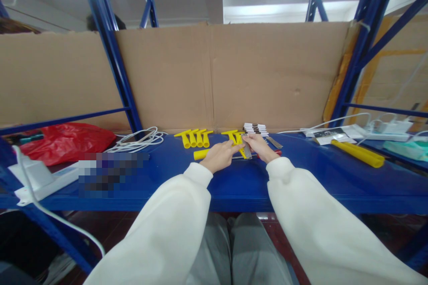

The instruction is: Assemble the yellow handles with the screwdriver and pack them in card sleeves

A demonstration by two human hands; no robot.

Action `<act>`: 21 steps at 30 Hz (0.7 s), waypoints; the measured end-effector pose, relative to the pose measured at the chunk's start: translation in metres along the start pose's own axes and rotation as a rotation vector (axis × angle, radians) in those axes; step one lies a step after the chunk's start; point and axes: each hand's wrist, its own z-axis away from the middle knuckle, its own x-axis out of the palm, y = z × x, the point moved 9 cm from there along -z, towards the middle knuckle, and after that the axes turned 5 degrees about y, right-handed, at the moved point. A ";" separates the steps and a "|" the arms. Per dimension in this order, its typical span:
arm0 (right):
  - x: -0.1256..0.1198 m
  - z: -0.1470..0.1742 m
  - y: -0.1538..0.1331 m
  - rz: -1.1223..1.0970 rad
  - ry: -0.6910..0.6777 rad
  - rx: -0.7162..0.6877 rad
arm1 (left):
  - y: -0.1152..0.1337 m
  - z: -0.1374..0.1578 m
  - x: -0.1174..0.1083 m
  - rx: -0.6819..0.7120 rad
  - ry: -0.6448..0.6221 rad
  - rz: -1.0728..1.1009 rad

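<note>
My left hand (219,156) is closed, its fingertips at a yellow T-shaped handle (243,153) just above the table. My right hand (262,146) pinches a flat metal blade (247,150) against that handle; the fingers partly cover where the two meet. Under my hands lies a screwdriver, its red handle (278,152) beside my right wrist and its thin shaft reaching left. A yellow tube-like grip (200,155) pokes out left of my left hand. Another yellow T-shaped handle (229,133) lies just beyond my fingers.
Several yellow T-shaped handles (199,139) stand in a row behind left. White-and-black pieces (254,128) are stacked behind my right hand, near a flat metal piece (274,143). A yellow rod (359,153), power strips, cables (142,140) and a red bag (72,140) flank the blue table (174,178). Cardboard (267,75) walls the back.
</note>
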 end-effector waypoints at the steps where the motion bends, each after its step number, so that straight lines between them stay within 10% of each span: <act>1: 0.000 -0.001 0.000 0.017 -0.004 -0.014 | 0.000 0.000 0.000 0.001 0.000 0.002; 21: 0.000 0.001 -0.014 0.115 -0.022 -0.155 | -0.002 0.000 0.002 -0.033 -0.040 -0.014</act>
